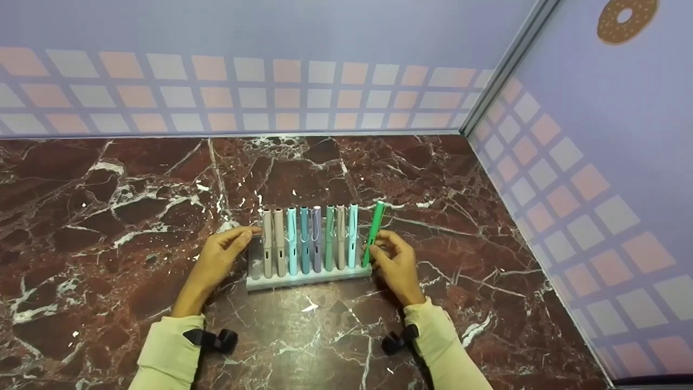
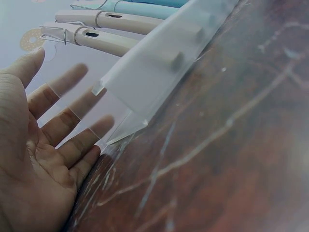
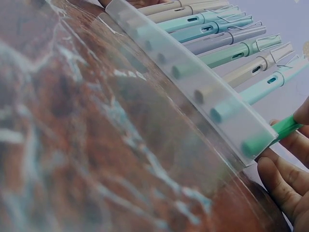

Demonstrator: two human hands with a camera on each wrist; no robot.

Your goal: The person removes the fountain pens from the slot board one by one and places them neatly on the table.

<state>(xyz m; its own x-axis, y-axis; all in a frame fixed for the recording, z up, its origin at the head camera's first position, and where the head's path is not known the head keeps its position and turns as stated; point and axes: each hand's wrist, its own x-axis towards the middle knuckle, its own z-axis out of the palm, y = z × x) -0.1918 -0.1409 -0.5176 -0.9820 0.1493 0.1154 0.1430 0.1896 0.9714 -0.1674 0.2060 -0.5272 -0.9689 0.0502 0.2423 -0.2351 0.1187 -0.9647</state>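
Observation:
A clear, frosted pen stand (image 1: 319,278) sits on the marble surface with several pens upright in a row. At its right end a green pen (image 1: 376,225) leans to the right, its foot inside the front ledge. My right hand (image 1: 399,266) pinches this pen by its lower part, next to the stand's edge. My left hand (image 1: 217,262) is at the stand's left end. In the left wrist view, its fingers (image 2: 65,123) extend behind the clear panel, with the thumb apart from them. Two beige pens (image 1: 273,244) stand nearest that hand.
Light blue (image 1: 352,238), teal (image 1: 304,238), purple (image 1: 316,238) and muted green (image 1: 329,238) pens are among the row. A tiled-pattern wall (image 1: 260,97) stands behind, and a side wall (image 1: 595,189) closes off the right. Both wrists wear black straps (image 1: 214,340).

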